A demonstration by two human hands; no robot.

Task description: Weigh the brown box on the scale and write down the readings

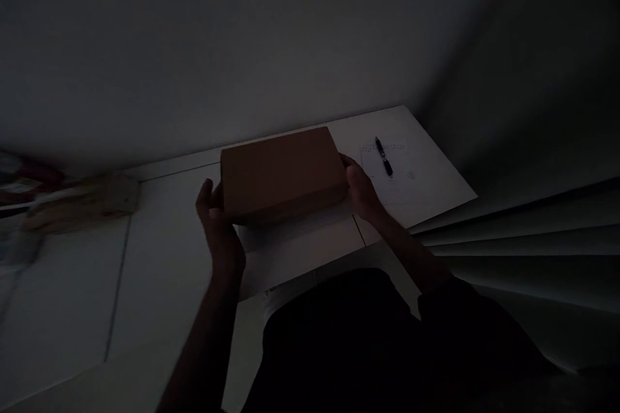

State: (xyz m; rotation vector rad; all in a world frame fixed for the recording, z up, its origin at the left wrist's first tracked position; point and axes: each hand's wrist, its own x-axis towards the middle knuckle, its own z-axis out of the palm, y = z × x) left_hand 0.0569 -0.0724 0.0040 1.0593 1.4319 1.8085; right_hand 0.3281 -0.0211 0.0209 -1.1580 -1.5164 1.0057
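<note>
Box (283, 171), brown: held between left hand (220, 229) and right hand (361, 190), one gripping each end, over the table (167, 239) and seemingly raised; the step, by judgement, is a two-handed hold, and any move calls for even pressure at both ends. Table, white, seamed: pen (384, 156) on paper (400, 187) just right of the right hand, blurred clutter (90, 202) well left of the left. Room, dim: wall (242, 45) beyond the hands
</note>
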